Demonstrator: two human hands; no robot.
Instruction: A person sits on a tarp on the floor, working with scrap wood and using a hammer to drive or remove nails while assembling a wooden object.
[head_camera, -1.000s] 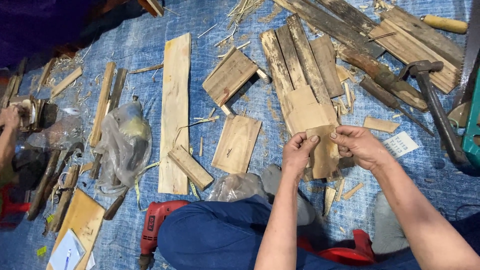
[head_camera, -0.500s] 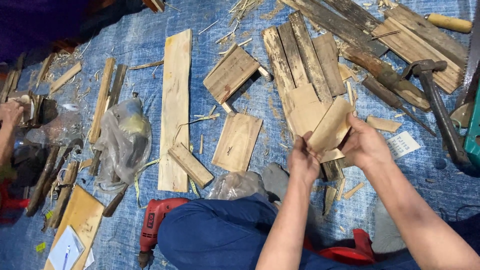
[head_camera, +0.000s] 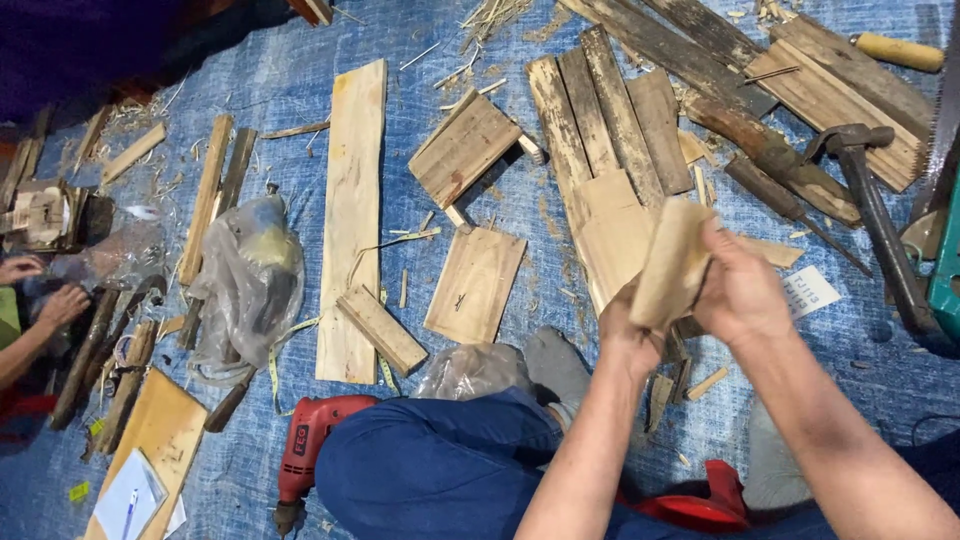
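Head view: both my hands hold one pale block (head_camera: 668, 262) up over the blue tarp (head_camera: 300, 80). My left hand (head_camera: 628, 328) grips its lower end from below, fingers clamped on the wood. My right hand (head_camera: 738, 290) wraps the upper right side, fingers closed round it too. The block stands tilted, its top leaning right, and it covers part of the weathered planks (head_camera: 610, 110) that lie side by side on the tarp behind it.

Right of my hands lies a hammer (head_camera: 872, 200), its head near a slatted board (head_camera: 850, 90). A small white card (head_camera: 810, 290) sits just beside my right wrist. Left of the planks are a square panel (head_camera: 476, 282), a small slatted piece (head_camera: 464, 148), a long pale board (head_camera: 352, 210) and a short block (head_camera: 380, 330) touching the board's lower end. A clear bag (head_camera: 245, 285) is bunched further left. A red drill (head_camera: 305, 450) lies by my blue-trousered knee (head_camera: 430, 470). At the far left edge another person's hands (head_camera: 45, 290) are near some scraps.
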